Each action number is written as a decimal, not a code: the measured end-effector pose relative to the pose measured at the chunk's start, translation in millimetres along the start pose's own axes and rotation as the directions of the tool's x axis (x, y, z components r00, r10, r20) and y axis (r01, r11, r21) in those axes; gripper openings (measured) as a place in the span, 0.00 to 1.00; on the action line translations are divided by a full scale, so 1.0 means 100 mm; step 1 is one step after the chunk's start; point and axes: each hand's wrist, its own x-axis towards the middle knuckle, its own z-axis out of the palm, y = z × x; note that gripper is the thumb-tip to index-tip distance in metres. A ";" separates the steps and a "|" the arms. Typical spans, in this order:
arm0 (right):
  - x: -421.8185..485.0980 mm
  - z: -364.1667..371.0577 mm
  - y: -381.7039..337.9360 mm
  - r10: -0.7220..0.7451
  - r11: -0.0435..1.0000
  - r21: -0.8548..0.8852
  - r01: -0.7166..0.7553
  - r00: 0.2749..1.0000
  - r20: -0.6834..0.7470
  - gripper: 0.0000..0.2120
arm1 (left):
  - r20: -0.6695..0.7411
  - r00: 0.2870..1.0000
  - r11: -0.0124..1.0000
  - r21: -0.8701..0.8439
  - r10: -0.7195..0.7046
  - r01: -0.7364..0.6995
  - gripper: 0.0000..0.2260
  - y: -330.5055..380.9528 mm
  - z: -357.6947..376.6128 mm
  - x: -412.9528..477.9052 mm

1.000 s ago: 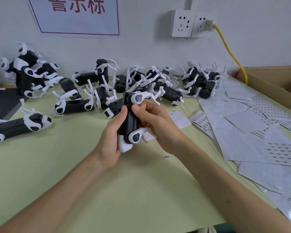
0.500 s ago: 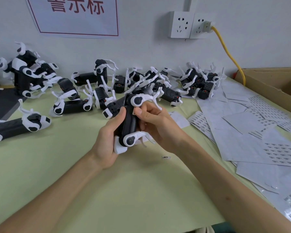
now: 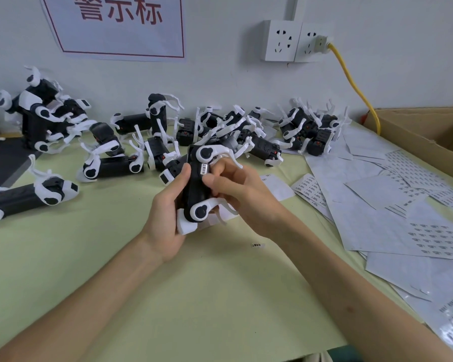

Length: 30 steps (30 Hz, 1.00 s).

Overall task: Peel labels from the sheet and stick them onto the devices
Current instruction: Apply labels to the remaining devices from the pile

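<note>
Change since earlier: the right thumb (image 3: 209, 182) is sitting lower on the held device (image 3: 196, 190) than half a second ago. A small white label (image 3: 203, 169) is now showing on the black body just above it, where the thumb was covering a second ago.
Device turn: the upper white joint is now showing a black disc to the camera, where a second ago it was showing a grey one.
Staying put: the loose label (image 3: 256, 245) is lying on the same spot of the table mat (image 3: 194, 296), just in front of the hands.
Left hand (image 3: 165, 215): gripping the held device from the left, thumb lying up along its side, fingers curling round behind it.
Right hand (image 3: 246, 194): pinching the device from the right, thumb pressing on the front below the label, fingers bending round behind the white legs.
Task's thing: the held device is standing upright between both hands; I cannot tell whether its lower end is touching the mat.
Label sheets (image 3: 377, 205): lying in overlapping layers along the whole right side, running out to the table's right edge, just beside the right forearm.
Pile of devices (image 3: 220, 131): crowding the back of the table against the wall, close behind the hands.
Single device (image 3: 37, 192): lying on its side near the left edge, well apart from the hands.
Cardboard box (image 3: 429, 134): standing at the far right corner, bordering the sheets.
Open room: bare mat is stretching between the forearms and leftward, from the single device down to the near edge.
</note>
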 end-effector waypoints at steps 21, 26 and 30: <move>0.03 -0.09 -0.01 -0.379 0.828 -0.552 0.099 0.825 -0.420 0.28 | 0.018 0.999 0.981 0.190 0.031 -0.034 0.16 -0.02 0.01 0.03; 0.02 -0.19 -0.05 -0.399 0.730 -0.653 0.201 0.901 -0.169 0.25 | 0.097 0.990 0.895 0.425 0.104 -0.135 0.15 0.01 0.02 0.01; 0.03 -0.15 -0.02 -0.262 0.820 -0.557 0.129 0.951 -0.165 0.11 | 0.154 0.983 0.893 0.422 0.101 -0.158 0.18 0.09 0.00 -0.01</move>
